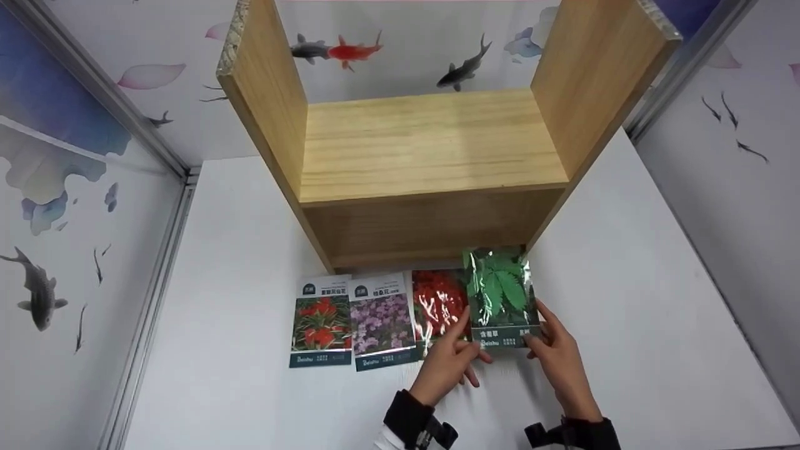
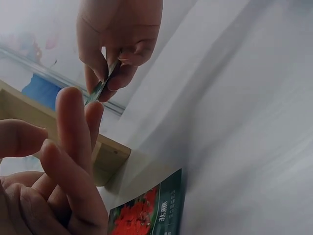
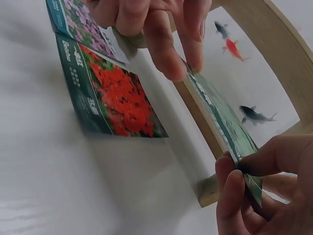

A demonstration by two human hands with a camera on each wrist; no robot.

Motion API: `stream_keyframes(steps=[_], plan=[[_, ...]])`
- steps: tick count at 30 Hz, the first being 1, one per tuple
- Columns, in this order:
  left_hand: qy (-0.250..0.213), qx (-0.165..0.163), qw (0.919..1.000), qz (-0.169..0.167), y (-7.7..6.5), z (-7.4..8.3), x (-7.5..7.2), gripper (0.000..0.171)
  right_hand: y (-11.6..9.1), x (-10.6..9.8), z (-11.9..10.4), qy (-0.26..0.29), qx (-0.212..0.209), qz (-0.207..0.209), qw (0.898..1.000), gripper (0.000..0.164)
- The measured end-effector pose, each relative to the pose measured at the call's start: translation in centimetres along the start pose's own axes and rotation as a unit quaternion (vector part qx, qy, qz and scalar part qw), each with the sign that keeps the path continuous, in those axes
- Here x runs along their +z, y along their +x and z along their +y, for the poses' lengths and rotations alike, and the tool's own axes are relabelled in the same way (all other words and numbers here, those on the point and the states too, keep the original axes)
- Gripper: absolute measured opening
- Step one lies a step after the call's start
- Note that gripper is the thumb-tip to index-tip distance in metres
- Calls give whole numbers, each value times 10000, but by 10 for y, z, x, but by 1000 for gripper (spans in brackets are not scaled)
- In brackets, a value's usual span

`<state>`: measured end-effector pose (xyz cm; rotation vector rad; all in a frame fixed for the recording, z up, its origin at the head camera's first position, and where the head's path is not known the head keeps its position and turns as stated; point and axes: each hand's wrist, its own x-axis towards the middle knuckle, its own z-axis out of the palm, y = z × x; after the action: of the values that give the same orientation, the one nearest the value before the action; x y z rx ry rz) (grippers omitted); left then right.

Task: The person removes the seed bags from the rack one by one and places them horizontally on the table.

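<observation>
My right hand (image 1: 558, 359) pinches a seed packet (image 1: 500, 290) with a green leaf picture by its lower right part, thumb in front. The packet is tilted up off the table before the shelf. At its lower left corner my left hand (image 1: 447, 362) holds it between fingertips, as the right wrist view shows. Partly under my left hand lies a packet with red flowers (image 3: 122, 100). To its left lie a purple-flower packet (image 1: 382, 322) and another red-flower packet (image 1: 322, 328), side by side.
A wooden shelf (image 1: 431, 144) with two tall side boards stands behind the packets on the white table (image 1: 231, 325). Walls printed with fish (image 1: 40, 290) enclose the table at the left, back and right.
</observation>
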<state>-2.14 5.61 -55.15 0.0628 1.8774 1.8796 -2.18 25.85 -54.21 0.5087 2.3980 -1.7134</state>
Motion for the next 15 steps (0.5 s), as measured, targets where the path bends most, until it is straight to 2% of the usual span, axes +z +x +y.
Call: stream_keyframes(steps=[6,15], plan=[[80,-96,9999,-74,3,-7,6,62,1,-5,6,-292,58,62,9995,64],[3,-220,9996,-158,5,-15,12,63,4,-7,17,-424,225,149,9987,62]])
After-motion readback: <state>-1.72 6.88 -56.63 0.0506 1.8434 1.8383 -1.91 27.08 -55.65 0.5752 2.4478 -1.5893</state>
